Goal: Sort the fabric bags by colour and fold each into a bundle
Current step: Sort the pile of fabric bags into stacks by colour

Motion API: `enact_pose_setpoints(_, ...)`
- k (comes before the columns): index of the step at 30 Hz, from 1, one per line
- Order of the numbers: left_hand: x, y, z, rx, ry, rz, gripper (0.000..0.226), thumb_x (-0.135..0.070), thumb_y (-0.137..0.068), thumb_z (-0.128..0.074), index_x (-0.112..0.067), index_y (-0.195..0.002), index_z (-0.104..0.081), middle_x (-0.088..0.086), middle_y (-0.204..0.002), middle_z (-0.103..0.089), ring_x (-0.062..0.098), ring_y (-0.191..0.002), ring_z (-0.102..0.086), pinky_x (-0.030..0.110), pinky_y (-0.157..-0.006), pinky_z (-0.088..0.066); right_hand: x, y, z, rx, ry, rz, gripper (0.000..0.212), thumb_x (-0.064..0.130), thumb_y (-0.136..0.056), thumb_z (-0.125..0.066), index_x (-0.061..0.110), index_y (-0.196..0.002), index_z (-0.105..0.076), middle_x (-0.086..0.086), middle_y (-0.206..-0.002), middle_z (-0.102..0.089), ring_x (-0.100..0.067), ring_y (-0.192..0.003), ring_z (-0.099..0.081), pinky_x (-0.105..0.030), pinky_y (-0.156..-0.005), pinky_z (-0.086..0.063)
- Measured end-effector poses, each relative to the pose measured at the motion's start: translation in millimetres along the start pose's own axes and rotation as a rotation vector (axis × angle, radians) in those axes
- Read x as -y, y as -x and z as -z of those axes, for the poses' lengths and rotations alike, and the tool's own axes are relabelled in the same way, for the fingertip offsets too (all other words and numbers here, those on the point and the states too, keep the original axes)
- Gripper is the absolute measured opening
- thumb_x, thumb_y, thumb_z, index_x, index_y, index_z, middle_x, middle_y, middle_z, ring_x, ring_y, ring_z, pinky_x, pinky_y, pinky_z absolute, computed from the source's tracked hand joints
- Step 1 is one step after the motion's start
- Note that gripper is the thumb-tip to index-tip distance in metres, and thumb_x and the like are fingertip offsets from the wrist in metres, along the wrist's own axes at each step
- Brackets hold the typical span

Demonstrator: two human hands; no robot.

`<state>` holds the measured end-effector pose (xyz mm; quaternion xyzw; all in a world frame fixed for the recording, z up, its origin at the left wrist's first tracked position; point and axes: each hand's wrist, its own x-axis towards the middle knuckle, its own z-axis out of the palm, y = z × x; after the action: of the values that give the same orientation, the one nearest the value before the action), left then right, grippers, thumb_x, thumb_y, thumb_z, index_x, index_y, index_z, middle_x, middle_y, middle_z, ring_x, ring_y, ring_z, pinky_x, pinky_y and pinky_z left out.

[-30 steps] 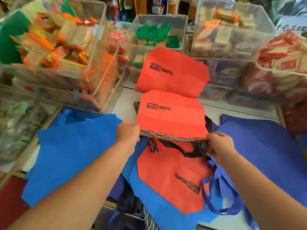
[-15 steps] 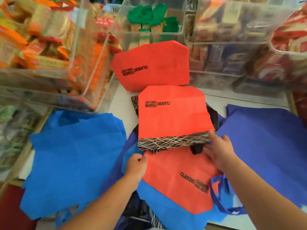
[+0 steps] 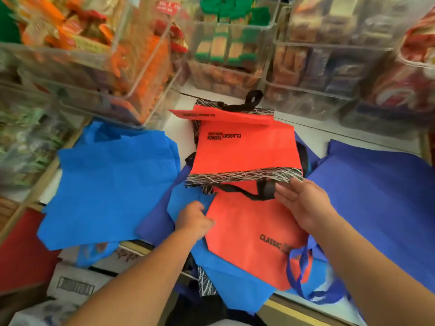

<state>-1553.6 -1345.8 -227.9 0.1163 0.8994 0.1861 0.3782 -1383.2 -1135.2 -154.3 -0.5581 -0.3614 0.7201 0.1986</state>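
Stacking reds: the far red bag [image 3: 211,114], upright against the bins a second ago, now lies flopped on the centre pile over the middle red bag [image 3: 244,151] and patterned black bag [image 3: 244,176]. Left hand [image 3: 194,220] has dropped to pinch the near red bag [image 3: 249,231] at its left edge. Right hand [image 3: 303,205], fingers straight, rests on the black strap [image 3: 266,188]. Reds look grouped, none bundled yet. Light blue bags [image 3: 110,184] sit left, dark blue bags [image 3: 376,196] right. Far side: left clear bin [image 3: 150,67] holds orange packets, centre clear bin [image 3: 259,55] green-topped ones. Right clear bin [image 3: 329,67] is too blurred to read.

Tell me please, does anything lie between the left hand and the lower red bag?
Nothing visible: the left hand meets the lower red bag at its left edge. But the black strap and the patterned bag lie over its top edge, by the right hand.
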Motion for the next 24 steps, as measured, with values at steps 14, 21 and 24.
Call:
enact_pose_setpoints(14, 9.4, 31.1, -36.2, -0.120, 0.055, 0.006, 0.084, -0.056, -0.065, -0.086, -0.019, -0.135, -0.058, 0.005, -0.130, -0.058, 0.029, -0.126, -0.055, 0.042, -0.107, -0.047, -27.1, 42.7, 64.3, -0.103, 0.761, 0.142, 0.027, 0.022, -0.100, -0.058, 0.021, -0.128, -0.059, 0.001, -0.101, -0.068, -0.019, -0.080, -0.064, -0.034, -0.071, -0.052)
enact_pose_setpoints(21, -4.5, 52.4, -48.6, -0.053, 0.456, -0.022, 0.016, -0.031, -0.091, -0.073, -0.015, -0.089, -0.071, 0.007, -0.089, -0.075, 0.029, -0.084, -0.073, 0.043, -0.071, -0.061, -81.5, 67.8, 100.0, -0.028, 0.931, 0.072, 0.026, 0.035, -0.101, -0.061, 0.015, -0.118, -0.064, -0.004, -0.108, -0.067, -0.025, -0.104, -0.063, -0.043, -0.103, -0.049)
enact_pose_setpoints(24, -4.6, 78.4, -23.6, -0.174, 0.604, -0.031, 0.009, -0.025, -0.100, -0.063, -0.020, -0.098, -0.070, 0.006, -0.094, -0.074, 0.026, -0.081, -0.071, 0.037, -0.062, -0.058, -57.6, 69.2, 103.1, -0.102, 1.039, 0.100, 0.047, 0.036, -0.100, -0.061, 0.007, -0.136, -0.056, -0.018, -0.130, -0.062, -0.034, -0.120, -0.058, -0.044, -0.101, -0.047)
